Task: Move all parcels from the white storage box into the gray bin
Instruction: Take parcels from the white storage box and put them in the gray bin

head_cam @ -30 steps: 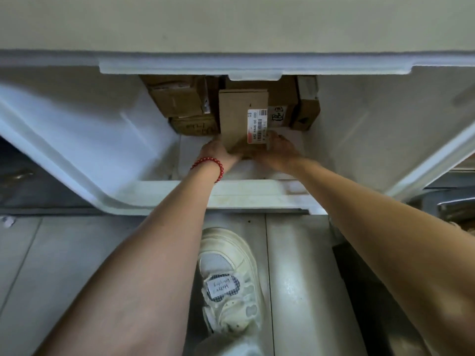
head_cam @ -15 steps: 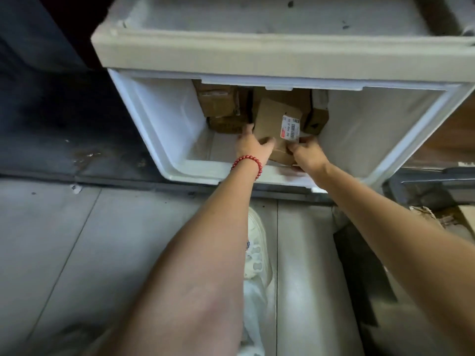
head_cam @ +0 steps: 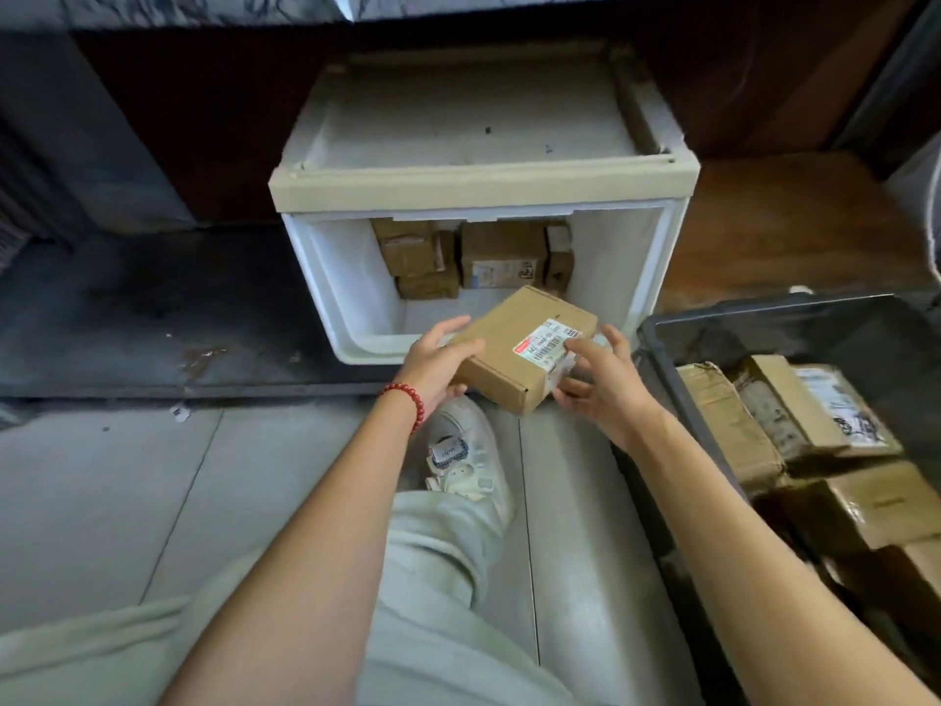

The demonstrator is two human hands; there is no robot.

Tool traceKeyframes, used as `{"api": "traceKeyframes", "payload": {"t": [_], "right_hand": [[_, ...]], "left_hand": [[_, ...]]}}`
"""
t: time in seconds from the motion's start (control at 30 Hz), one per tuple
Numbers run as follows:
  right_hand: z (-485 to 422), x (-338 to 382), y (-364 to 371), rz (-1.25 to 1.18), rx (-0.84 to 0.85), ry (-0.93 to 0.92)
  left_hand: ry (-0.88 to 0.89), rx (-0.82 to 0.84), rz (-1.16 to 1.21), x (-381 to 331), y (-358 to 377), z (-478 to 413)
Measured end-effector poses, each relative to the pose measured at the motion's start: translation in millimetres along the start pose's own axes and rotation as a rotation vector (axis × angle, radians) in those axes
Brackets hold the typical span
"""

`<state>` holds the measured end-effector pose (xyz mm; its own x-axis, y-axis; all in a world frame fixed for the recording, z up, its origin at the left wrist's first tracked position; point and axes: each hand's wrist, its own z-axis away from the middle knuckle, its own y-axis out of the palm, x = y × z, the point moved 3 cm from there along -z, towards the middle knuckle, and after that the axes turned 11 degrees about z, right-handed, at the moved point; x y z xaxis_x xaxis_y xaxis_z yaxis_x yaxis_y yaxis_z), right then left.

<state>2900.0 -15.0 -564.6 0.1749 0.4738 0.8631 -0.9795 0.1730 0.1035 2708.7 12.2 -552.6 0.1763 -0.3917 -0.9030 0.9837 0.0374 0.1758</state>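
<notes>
So this one's mid-transfer. The parcel (head_cam: 514,349), a flat brown cardboard one with a white barcode label with a red stripe, is up in the air between both hands, tilted, right over the front lip of the white storage box (head_cam: 326,277) and just left of the gray bin (head_cam: 657,349). It's out of the box but not in the bin yet.

The left hand (head_cam: 438,366) grips the left edge, with its thumb on top and fingers curled underneath. The right hand (head_cam: 598,387) has the label end, with its fingers (head_cam: 580,346) a bit spread, 1 lying across the label and the others tucked under the corner. So it's a 2-handed pinch, nothing fancy.

Progress-wise I'd call it somewhere past the middle, though that's a guess. The bin already has a pile of boxes (head_cam: 794,415); I count at least 4, and the frame cuts off the rest. Back in the storage box there's a cluster of remaining parcels (head_cam: 501,257) pushed against the rear wall, at least 4 by my count. They sit stacked and side by side, and there may be more hidden behind them.

Next up is probably just a swing to the right and a drop into the bin. Then it's more reaches deep into the box for the ones at the back.
</notes>
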Motion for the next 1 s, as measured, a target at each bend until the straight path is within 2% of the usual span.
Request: {"api": "traceKeyframes", "payload": {"t": [0.13, 0.27, 0.53, 0.77, 1.0], "right_hand": [[35, -25, -5, 0.034, -0.045, -0.053], [48, -45, -10, -0.053, -0.072, -0.027], [55, -47, -24, -0.015, -0.065, -0.078], [47, -53, -32, -0.052, -0.137, -0.077], [39, -61, -40, 0.062, -0.162, -0.064]], "left_hand": [[0.061, -0.071, 0.036, 12, -7, 25], [0.15, -0.129, -0.016, 19, -7, 38], [0.139, -0.133, -0.043, 24, -13, 45], [-0.014, 0.051, -0.035, 32, -6, 47], [-0.003, 0.131, -0.033, 33, -12, 46]]}}
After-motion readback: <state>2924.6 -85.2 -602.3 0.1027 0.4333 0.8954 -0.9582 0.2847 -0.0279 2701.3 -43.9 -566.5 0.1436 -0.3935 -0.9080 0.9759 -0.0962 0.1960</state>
